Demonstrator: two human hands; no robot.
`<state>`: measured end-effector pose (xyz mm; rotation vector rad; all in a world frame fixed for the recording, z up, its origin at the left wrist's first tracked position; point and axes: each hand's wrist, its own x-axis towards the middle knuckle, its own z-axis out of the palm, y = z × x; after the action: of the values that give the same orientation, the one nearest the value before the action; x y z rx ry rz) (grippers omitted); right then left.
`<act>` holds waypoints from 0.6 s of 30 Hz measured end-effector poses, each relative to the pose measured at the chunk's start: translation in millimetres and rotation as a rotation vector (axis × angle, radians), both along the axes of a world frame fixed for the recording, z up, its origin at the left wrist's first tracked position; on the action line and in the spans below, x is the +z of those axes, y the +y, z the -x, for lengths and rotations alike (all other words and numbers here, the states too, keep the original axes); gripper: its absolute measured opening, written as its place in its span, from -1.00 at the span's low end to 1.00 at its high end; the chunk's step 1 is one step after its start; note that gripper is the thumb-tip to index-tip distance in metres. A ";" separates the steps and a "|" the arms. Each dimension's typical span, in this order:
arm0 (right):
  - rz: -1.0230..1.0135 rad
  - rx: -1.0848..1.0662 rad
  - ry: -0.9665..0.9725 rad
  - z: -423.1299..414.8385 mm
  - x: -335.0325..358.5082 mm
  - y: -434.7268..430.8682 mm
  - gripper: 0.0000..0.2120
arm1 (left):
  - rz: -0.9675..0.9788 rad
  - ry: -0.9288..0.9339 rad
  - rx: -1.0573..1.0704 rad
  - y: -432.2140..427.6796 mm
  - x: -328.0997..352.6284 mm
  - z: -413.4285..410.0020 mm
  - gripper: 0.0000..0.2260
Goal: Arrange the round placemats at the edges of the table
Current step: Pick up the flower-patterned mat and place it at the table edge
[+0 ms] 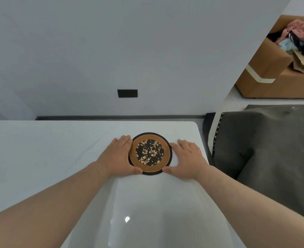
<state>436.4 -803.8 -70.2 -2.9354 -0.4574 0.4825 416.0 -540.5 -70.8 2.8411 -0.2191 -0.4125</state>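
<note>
A round placemat (pixel 150 153) with a black rim, a brown ring and a black floral centre lies flat on the white table (pixel 40 149), near its far right corner. It may be a stack, as a black edge shows beneath it. My left hand (pixel 119 154) lies flat against its left side, fingers together. My right hand (pixel 188 158) rests flat against its right side. Both thumbs touch the mat's near edge. Neither hand lifts it.
A grey wall with a black socket plate (pixel 127 93) rises behind the table. A dark grey sofa (pixel 264 149) stands right of the table. A cardboard box (pixel 273 65) full of clothes sits on the floor at the far right.
</note>
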 end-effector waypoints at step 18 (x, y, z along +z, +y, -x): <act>-0.175 -0.051 0.036 41.8 35.2 -3.3 -0.44 | 0.065 0.038 0.057 -3.0 42.7 61.7 -0.08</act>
<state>394.6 -807.2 -34.9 -2.7590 -0.3974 0.4627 354.3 -543.5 -28.0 2.7662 -0.1409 -0.4385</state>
